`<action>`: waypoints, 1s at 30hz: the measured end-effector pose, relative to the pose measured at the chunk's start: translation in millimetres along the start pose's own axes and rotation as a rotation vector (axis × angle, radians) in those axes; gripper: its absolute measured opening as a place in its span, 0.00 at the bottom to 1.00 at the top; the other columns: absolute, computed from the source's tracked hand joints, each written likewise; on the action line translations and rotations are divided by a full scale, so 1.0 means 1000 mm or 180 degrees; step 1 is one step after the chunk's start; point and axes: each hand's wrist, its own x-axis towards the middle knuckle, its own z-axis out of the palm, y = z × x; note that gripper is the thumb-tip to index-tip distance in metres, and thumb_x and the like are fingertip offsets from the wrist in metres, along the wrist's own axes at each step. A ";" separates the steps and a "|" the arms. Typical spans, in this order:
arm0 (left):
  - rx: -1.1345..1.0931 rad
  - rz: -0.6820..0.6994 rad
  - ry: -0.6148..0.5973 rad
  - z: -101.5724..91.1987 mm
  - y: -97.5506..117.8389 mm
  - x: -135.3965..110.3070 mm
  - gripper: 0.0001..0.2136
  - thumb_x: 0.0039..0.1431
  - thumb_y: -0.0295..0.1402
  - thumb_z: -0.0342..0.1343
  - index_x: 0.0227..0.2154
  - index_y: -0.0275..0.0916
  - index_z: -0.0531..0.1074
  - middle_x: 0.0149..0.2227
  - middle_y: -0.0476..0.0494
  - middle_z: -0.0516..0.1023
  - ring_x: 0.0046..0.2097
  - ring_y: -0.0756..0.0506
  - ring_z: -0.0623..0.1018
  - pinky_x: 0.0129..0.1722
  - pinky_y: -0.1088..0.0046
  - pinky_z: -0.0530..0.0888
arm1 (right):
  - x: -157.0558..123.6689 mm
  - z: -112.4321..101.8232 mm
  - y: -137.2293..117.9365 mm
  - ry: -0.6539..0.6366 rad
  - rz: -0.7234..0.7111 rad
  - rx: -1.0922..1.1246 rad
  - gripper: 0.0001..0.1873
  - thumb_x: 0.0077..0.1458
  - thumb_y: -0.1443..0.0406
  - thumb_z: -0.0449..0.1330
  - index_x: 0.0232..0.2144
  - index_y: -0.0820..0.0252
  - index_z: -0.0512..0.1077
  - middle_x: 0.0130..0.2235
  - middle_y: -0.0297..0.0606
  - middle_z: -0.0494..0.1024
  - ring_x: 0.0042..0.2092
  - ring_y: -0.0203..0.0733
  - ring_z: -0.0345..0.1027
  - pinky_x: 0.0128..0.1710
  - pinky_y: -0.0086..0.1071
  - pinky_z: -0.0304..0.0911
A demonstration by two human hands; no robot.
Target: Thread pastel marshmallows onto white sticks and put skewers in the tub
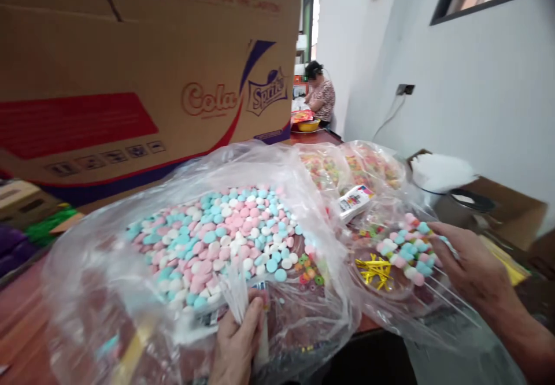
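Observation:
My left hand [239, 336] is closed around a bundle of thin white sticks [235, 287], blurred at their upper ends. Behind it, a heap of pink, blue and white round candies [217, 229] lies in a large clear plastic bag [108, 292]. Small colourful ring-shaped pieces [310, 270] lie by the heap's right edge. At the right, my right hand [466, 258] grips several candy skewers [410, 249], their pastel candies pointing left and their bare white sticks slanting down to the right. Gold twist ties [375, 272] lie just left of the skewers.
A tall cardboard carton [151, 73] stands behind the candy bag. Bags of coloured rings [351, 165] and a small white packet [355, 201] lie farther back. An open cardboard box [515, 206] is at the right. Another person [323, 96] sits at the far end.

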 end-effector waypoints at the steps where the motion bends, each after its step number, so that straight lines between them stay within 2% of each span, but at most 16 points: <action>1: -0.0175 -0.0024 -0.0143 -0.001 -0.002 0.001 0.25 0.41 0.51 0.68 0.35 0.35 0.75 0.19 0.56 0.67 0.19 0.55 0.59 0.17 0.80 0.53 | 0.002 -0.005 -0.012 0.0116 -0.0027 0.0042 0.19 0.64 0.56 0.48 0.52 0.54 0.69 0.47 0.48 0.77 0.47 0.56 0.71 0.48 0.49 0.64; 5: -0.0255 0.0034 -0.0507 -0.002 -0.008 0.002 0.18 0.54 0.49 0.61 0.26 0.38 0.68 0.17 0.58 0.62 0.18 0.56 0.54 0.16 0.80 0.49 | 0.010 -0.020 -0.067 0.0501 -0.0236 0.0277 0.18 0.63 0.59 0.51 0.53 0.48 0.69 0.47 0.45 0.77 0.48 0.53 0.73 0.49 0.47 0.66; 7: -0.0069 0.0121 -0.0590 -0.003 -0.010 0.003 0.19 0.57 0.48 0.58 0.22 0.38 0.66 0.15 0.58 0.59 0.17 0.55 0.55 0.16 0.80 0.50 | 0.010 -0.017 -0.096 0.0600 -0.0418 0.0487 0.17 0.62 0.61 0.53 0.53 0.50 0.70 0.46 0.45 0.78 0.48 0.52 0.73 0.50 0.46 0.66; 9: 0.0084 0.0234 -0.0648 -0.004 -0.013 0.004 0.20 0.59 0.48 0.56 0.22 0.37 0.68 0.15 0.57 0.60 0.17 0.55 0.56 0.16 0.79 0.50 | 0.004 -0.006 -0.125 0.0488 -0.0624 0.0904 0.17 0.61 0.64 0.54 0.52 0.52 0.70 0.45 0.44 0.79 0.48 0.51 0.73 0.50 0.45 0.66; 12: 0.0264 0.0394 -0.0748 -0.007 -0.017 0.004 0.21 0.62 0.48 0.53 0.21 0.36 0.70 0.14 0.56 0.61 0.16 0.55 0.58 0.18 0.78 0.51 | -0.011 0.019 -0.170 0.0018 -0.0578 0.1711 0.15 0.61 0.65 0.54 0.50 0.53 0.71 0.47 0.43 0.79 0.49 0.50 0.73 0.50 0.43 0.67; 14: 0.0367 0.0410 -0.0869 -0.009 -0.016 0.002 0.23 0.63 0.48 0.52 0.20 0.36 0.71 0.12 0.55 0.61 0.16 0.54 0.58 0.18 0.77 0.51 | -0.022 0.036 -0.199 -0.0465 -0.0354 0.2180 0.15 0.61 0.64 0.54 0.50 0.52 0.71 0.47 0.41 0.79 0.48 0.48 0.74 0.47 0.39 0.69; 17: 0.0534 0.0325 -0.1166 -0.013 -0.011 -0.001 0.23 0.63 0.49 0.51 0.19 0.37 0.71 0.12 0.54 0.61 0.16 0.53 0.58 0.19 0.76 0.51 | -0.032 0.056 -0.233 -0.1232 0.0119 0.2833 0.15 0.61 0.60 0.55 0.49 0.52 0.71 0.42 0.39 0.80 0.41 0.46 0.75 0.39 0.35 0.71; 19: 0.0652 0.0298 -0.1296 -0.015 -0.008 -0.003 0.23 0.61 0.50 0.52 0.19 0.37 0.71 0.13 0.53 0.62 0.18 0.52 0.60 0.20 0.75 0.52 | -0.030 0.064 -0.248 -0.1707 0.0373 0.3138 0.14 0.61 0.59 0.55 0.47 0.54 0.72 0.36 0.37 0.80 0.37 0.45 0.74 0.36 0.34 0.69; 21: 0.0758 0.0265 -0.1316 -0.017 -0.008 -0.003 0.24 0.59 0.52 0.53 0.18 0.37 0.70 0.14 0.52 0.62 0.18 0.51 0.60 0.20 0.74 0.52 | -0.024 0.068 -0.257 -0.1990 0.0484 0.3319 0.10 0.60 0.59 0.55 0.39 0.55 0.74 0.32 0.35 0.77 0.35 0.43 0.72 0.36 0.33 0.67; 25: 0.0789 0.0207 -0.1304 -0.018 -0.015 0.001 0.27 0.56 0.56 0.54 0.16 0.37 0.69 0.13 0.53 0.60 0.17 0.52 0.59 0.18 0.74 0.50 | -0.010 0.073 -0.266 -0.2137 0.0547 0.3551 0.11 0.59 0.61 0.55 0.26 0.58 0.71 0.29 0.33 0.73 0.35 0.40 0.68 0.36 0.30 0.61; 30: 0.0530 0.0042 -0.1246 -0.017 -0.024 0.008 0.29 0.57 0.59 0.50 0.16 0.36 0.71 0.10 0.53 0.59 0.14 0.53 0.58 0.16 0.76 0.49 | -0.006 0.080 -0.273 -0.2322 0.0925 0.3686 0.13 0.58 0.59 0.55 0.24 0.59 0.66 0.24 0.29 0.67 0.28 0.35 0.61 0.30 0.27 0.56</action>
